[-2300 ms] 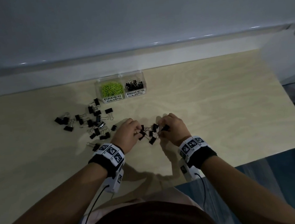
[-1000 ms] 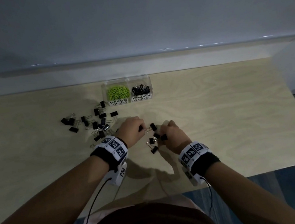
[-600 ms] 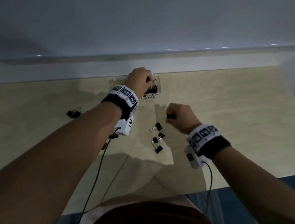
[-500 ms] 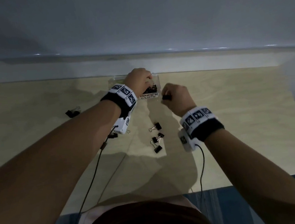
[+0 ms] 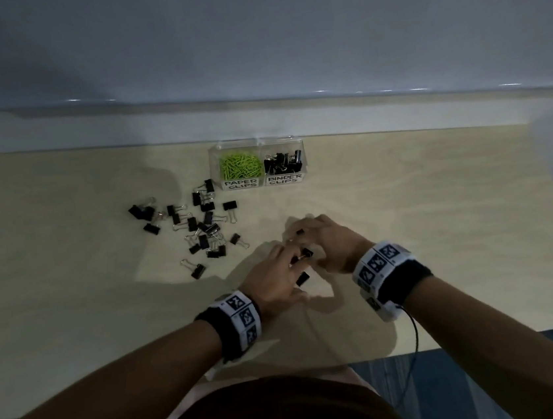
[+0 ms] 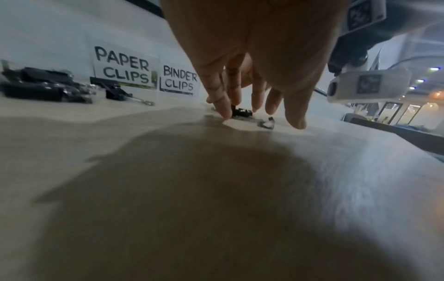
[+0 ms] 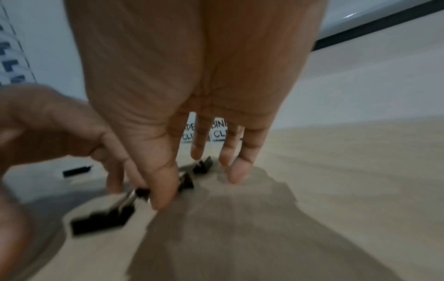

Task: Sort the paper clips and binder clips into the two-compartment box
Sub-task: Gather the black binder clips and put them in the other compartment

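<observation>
Both hands work at the near middle of the desk (image 5: pixel 442 225), well in front of the two-compartment box (image 5: pixel 256 144).

1. Left hand (image 5: pixel 273 283): the fingers (image 6: pixel 222 106) reach down, extended, onto the desk beside a small group of binder clips (image 5: pixel 307 253). No clip is visibly pinched; the hand reads as released.
2. Right hand (image 5: pixel 332 242): the fingers (image 7: pixel 236 173) point down, spread over the same group. The thumb touches one clip, but whether it grips that clip cannot be told.
3. Loose binder clip (image 5: pixel 302 278): lies nearest the person, just beside the left hand.
4. Scattered pile of binder clips (image 5: pixel 198 228): lies in front of the box and to its left, unsorted.
5. Box: stands at the far edge of the desk. The left compartment, labelled PAPER CLIPS, holds green paper clips (image 5: pixel 241 165). The right compartment, labelled BINDER CLIPS, holds black binder clips.

Risks, as judgement:
- Both hands crowd one small group; a finger may knock a clip away.
- The wire handles may snag together, so that one lift drags a second clip, which then drops short of the box.
- The compartments adjoin; a hasty release may land a clip among the paper clips.
</observation>
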Motion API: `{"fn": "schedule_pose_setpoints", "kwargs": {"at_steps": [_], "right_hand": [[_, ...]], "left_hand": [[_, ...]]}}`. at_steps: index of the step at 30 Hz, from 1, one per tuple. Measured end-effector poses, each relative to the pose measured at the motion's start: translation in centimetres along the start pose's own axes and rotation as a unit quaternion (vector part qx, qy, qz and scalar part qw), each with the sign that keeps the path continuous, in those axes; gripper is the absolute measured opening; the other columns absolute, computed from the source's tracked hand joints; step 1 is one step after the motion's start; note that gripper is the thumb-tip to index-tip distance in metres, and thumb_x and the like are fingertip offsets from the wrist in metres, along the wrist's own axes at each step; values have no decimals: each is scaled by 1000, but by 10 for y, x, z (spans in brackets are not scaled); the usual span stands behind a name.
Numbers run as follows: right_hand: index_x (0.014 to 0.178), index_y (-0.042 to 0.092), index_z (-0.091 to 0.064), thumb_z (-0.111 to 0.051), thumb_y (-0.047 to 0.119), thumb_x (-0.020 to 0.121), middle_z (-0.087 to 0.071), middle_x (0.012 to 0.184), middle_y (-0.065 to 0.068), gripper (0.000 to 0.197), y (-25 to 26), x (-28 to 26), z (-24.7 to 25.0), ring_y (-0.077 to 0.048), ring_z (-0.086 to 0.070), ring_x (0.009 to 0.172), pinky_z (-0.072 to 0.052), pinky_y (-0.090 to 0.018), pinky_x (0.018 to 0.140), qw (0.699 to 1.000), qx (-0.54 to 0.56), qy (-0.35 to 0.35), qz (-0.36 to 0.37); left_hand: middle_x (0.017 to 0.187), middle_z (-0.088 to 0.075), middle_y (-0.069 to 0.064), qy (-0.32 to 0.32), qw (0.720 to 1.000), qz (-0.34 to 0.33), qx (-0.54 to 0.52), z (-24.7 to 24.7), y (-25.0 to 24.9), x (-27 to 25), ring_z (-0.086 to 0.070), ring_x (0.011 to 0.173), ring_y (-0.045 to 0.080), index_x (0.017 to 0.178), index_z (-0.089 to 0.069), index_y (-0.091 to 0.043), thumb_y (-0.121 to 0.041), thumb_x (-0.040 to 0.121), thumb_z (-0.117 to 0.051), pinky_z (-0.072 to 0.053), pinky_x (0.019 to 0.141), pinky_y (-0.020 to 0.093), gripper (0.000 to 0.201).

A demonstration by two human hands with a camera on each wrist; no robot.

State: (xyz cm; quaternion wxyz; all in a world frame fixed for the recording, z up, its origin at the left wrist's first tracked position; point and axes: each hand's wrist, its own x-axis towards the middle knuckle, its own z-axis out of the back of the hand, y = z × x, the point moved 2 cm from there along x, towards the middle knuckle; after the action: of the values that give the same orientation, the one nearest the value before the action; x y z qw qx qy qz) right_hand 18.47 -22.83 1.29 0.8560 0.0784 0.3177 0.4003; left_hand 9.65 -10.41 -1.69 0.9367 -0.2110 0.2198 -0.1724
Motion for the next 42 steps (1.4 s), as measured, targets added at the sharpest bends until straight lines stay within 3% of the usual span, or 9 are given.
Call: {"fn": "schedule_pose_setpoints", "kwargs": {"at_steps": [5, 9, 16, 24, 29, 32, 35, 39, 42], "right_hand": [[114, 28, -63, -72, 18, 73, -48, 134, 5, 44, -14, -2, -22, -23, -40, 112, -42, -35, 95, 998, 28, -52, -25], [99, 12, -71, -72, 11, 72, -58, 119, -8, 27, -18, -6, -24, -31, -50, 98, -43, -34, 88, 994, 39, -96, -27], [95, 15, -67, -74, 13, 69, -57, 101, -10, 27, -26, -11, -39, -32, -50, 92, -47, -40, 80, 979, 117, -146, -82], [77, 13, -64, -73, 7, 63, -57, 83, -6, 18, -16, -6, -40, -26, -56, 73, -49, -33, 68, 971, 153, -164, -76], [63, 20, -62, -74, 4, 65, -61, 70, 2, 20, -21, -4, -24, -15, -56, 64, -42, -23, 64, 951, 207, -182, -142], [64, 20, -62, -76, 0, 65, -65, 69, -4, 25, -26, 6, 5, -17, -60, 62, -48, -24, 62, 925, 230, -258, -159], [71, 13, -65, -76, 2, 69, -67, 74, -5, 16, -28, 27, 44, -16, -63, 66, -51, -22, 64, 900, 227, -325, -184], [76, 10, -67, -71, 5, 71, -68, 82, -9, 8, -29, 60, 83, -21, -62, 73, -47, -23, 68, 892, 166, -373, -193], [84, 10, -67, -72, 9, 73, -67, 89, -8, 12, -28, 76, 92, -20, -63, 78, -48, -23, 70, 906, 158, -347, -185]], "left_hand": [[135, -42, 13, 3, 1000, -7, 27, -8, 0, 7, -34, 126, 31, 120, -56, -4, -37, 90, -52, -38, 101, 42, 44], [98, -57, 16, -74, 996, -43, 9, -6, 9, -1, -55, 95, 33, 88, -63, -2, -25, 83, -51, -54, 72, 44, 27], [103, -48, 14, -65, 998, -11, 15, 1, 20, -8, -46, 98, 29, 104, -59, -5, -20, 85, -52, -50, 75, 42, 25], [112, -43, 14, -35, 998, 30, 48, 9, 19, -2, -47, 98, 28, 102, -59, -1, -22, 90, -43, -48, 81, 42, 30], [98, -52, 7, -93, 989, 89, -77, 38, 26, 8, -54, 85, 21, 94, -66, -6, -23, 88, -52, -48, 80, 35, 22], [83, -62, 7, -153, 970, 98, -159, 72, 28, 23, -55, 71, 18, 82, -68, -7, -18, 88, -56, -45, 72, 27, 17], [78, -69, 8, -216, 948, 88, -215, 107, 30, 47, -61, 64, 18, 85, -69, -4, -15, 89, -57, -47, 66, 24, 17], [89, -70, 14, -265, 935, 101, -212, 138, 40, 73, -64, 80, 25, 91, -69, -2, -10, 86, -58, -49, 73, 27, 15], [113, -66, 11, -254, 928, 110, -248, 142, 56, 71, -63, 101, 21, 115, -62, -6, -15, 89, -59, -47, 85, 25, 28]]}}
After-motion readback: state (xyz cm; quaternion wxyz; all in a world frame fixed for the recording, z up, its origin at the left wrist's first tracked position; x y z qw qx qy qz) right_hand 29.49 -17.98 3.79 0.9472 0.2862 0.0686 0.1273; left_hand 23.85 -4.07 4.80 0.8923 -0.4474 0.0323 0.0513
